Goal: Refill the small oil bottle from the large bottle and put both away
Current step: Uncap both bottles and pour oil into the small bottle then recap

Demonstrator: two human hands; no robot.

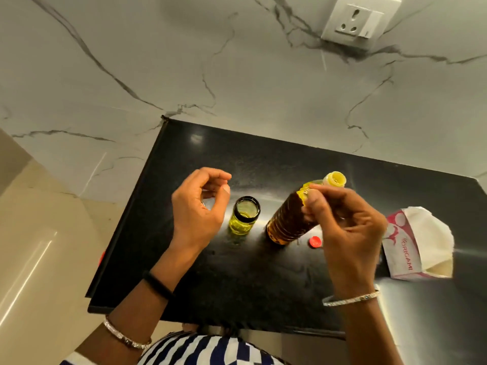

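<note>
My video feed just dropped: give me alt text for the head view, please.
The right hand grips the uncapped large bottle near its neck, its base on the black counter, beside the open small bottle holding some yellow oil. The left hand hovers with curled fingers left of the small bottle. A red cap lies by the large bottle.
</note>
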